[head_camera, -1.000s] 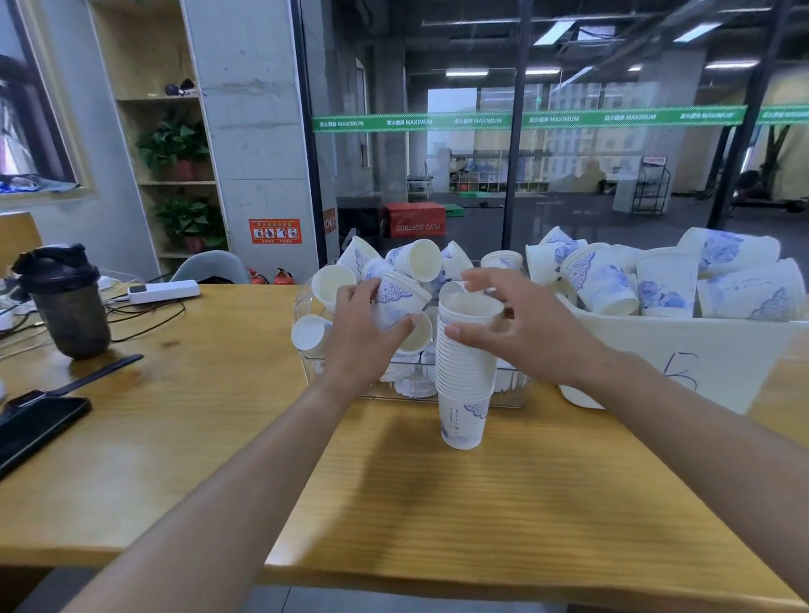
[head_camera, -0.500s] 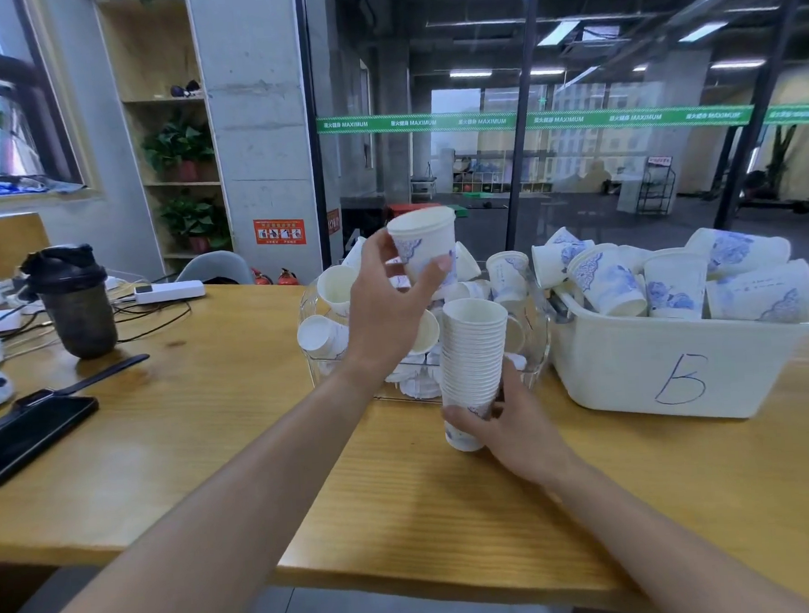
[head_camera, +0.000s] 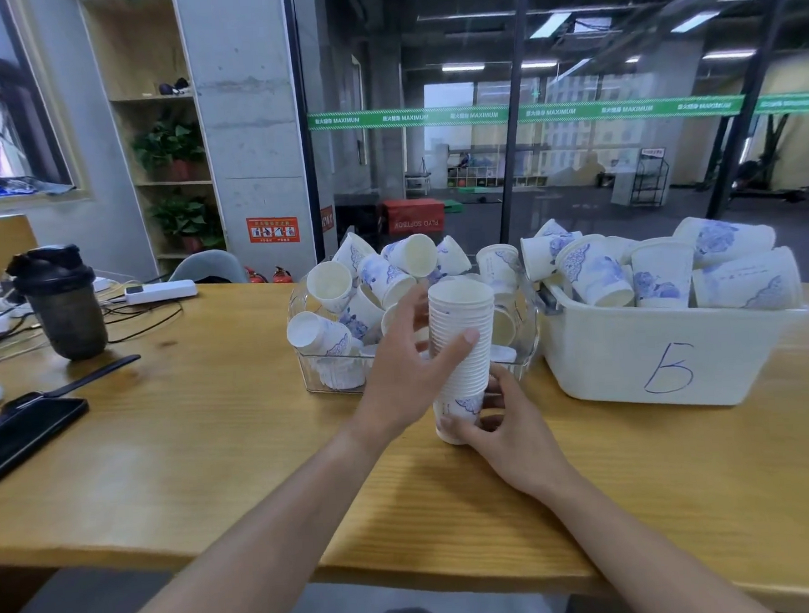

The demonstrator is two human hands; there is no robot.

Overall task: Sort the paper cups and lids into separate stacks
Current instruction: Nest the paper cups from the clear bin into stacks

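Observation:
A tall stack of white paper cups (head_camera: 462, 331) with blue print stands on the wooden table (head_camera: 211, 436) in front of a clear plastic bin (head_camera: 313, 376). My right hand (head_camera: 505, 430) grips the stack's bottom cup. My left hand (head_camera: 409, 381) holds the stack's middle, thumb across the front and fingers behind it. Several loose cups (head_camera: 340, 286) lie jumbled in the clear bin, with small white pieces at its bottom. More loose cups (head_camera: 660, 267) fill the white tub (head_camera: 633, 354) marked "B" on the right.
A black shaker bottle (head_camera: 64, 303), a dark phone (head_camera: 22, 434), a black pen-like strip (head_camera: 89, 375), a white power strip (head_camera: 160, 291) and cables occupy the table's left side. The table's front edge runs just below my forearms. A glass wall stands behind the bins.
My left hand lifted a cup out of the clear bin, brought it onto the stack's top, then dropped to the stack's side. My right hand moved from the stack's top to its base.

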